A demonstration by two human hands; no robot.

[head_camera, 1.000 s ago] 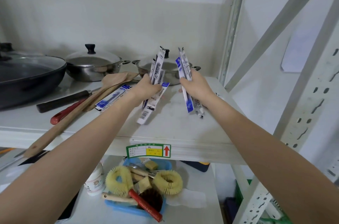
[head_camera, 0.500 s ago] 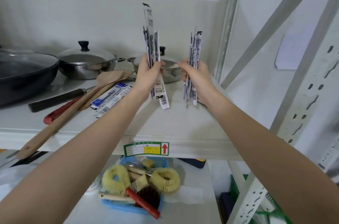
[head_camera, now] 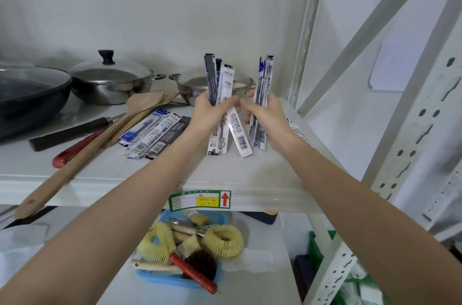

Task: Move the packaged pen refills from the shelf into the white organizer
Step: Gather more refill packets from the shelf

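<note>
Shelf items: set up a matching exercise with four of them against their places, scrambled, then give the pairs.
Things:
1. refill packs in the left hand
2. loose refill packs
3. wooden spatula
4. blue basket of brushes

Places:
A. one level below, under the shelf label
B. flat on the shelf, left of the left hand
C. held upright, fanned out
D. handle sticking out past the shelf's front edge

Pairs: 1-C, 2-B, 3-D, 4-A
</note>
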